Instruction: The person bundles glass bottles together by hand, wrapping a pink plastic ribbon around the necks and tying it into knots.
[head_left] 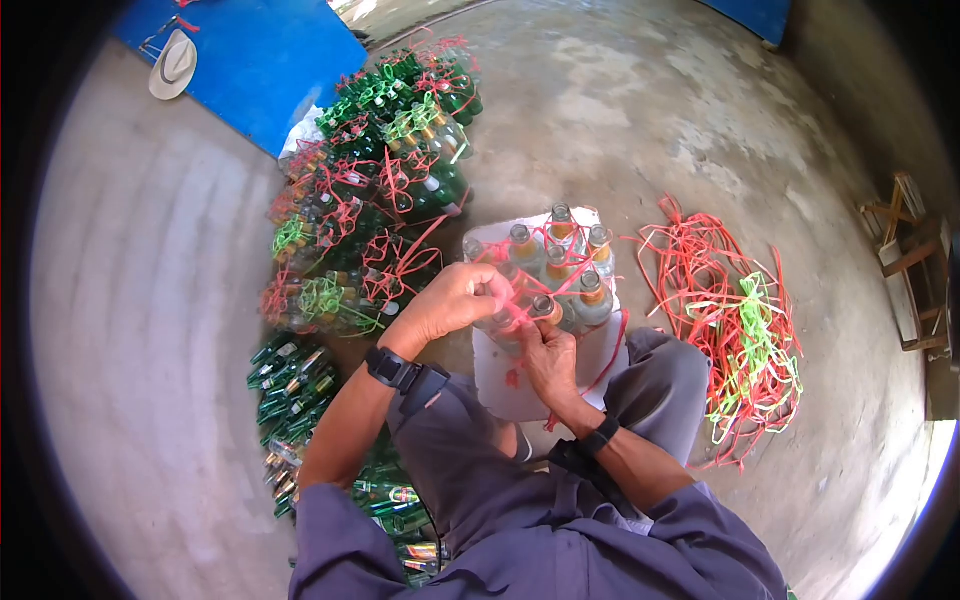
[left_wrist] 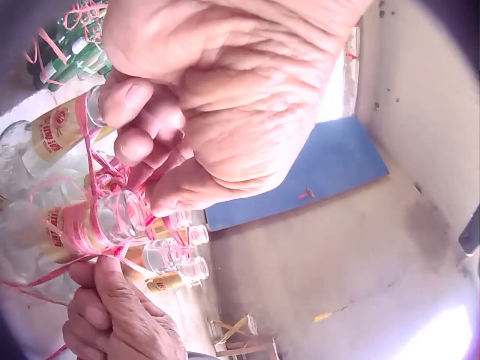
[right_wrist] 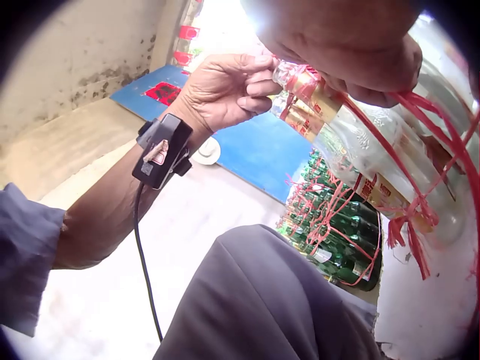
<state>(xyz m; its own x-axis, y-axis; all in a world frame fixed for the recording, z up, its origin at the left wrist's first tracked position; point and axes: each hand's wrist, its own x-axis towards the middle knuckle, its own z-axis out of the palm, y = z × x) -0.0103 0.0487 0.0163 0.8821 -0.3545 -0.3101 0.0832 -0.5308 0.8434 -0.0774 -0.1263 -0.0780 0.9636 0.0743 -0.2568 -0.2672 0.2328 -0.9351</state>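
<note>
Clear glass bottles [head_left: 592, 290] with gold labels stand grouped on a white board [head_left: 500, 385] between the knees, pink-red strips [head_left: 570, 272] running around their necks. At the group's near left, the left hand [head_left: 452, 300] pinches pink strip, its fingers curled by a bottle neck [left_wrist: 120, 216]. The right hand [head_left: 553, 362] grips strip between thumb and finger beside a near bottle's neck; in the left wrist view this hand [left_wrist: 120, 311] is just below that neck. A red knot with loose ends [right_wrist: 409, 225] hangs against a bottle in the right wrist view.
Green bottles tied with red and green strips [head_left: 400, 180] stand at the left, loose green bottles [head_left: 290, 375] nearer the body. A pile of red and green strips [head_left: 735, 320] lies on the floor at right. A blue panel [head_left: 270, 60], hat [head_left: 173, 65] and wooden frame [head_left: 915, 260] are farther off.
</note>
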